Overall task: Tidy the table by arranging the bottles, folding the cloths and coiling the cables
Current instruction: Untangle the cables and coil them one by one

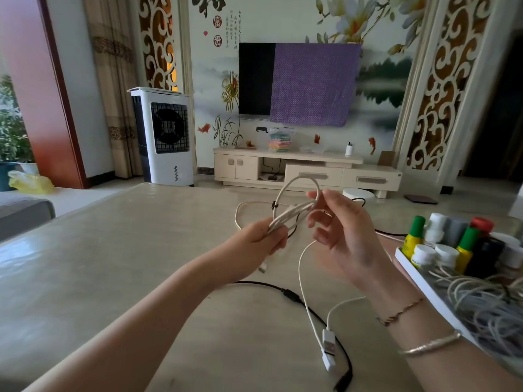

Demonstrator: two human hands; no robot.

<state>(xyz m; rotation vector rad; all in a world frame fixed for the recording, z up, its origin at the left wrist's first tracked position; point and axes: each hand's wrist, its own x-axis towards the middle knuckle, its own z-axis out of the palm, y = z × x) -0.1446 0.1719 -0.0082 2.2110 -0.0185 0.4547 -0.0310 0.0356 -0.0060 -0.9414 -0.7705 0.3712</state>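
Left hand (264,236) grips white cable (294,212) coil | right hand (343,236) pinches loop | slack trails toward 6 o'clock, USB plug (328,348) on bench (113,264)

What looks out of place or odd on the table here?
A black cable sprawls uncoiled across the table, and the white cable is only half coiled: the left hand grips its loops, the right hand guides one, its plug end trailing loose.

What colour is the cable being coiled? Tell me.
White cable, head view.
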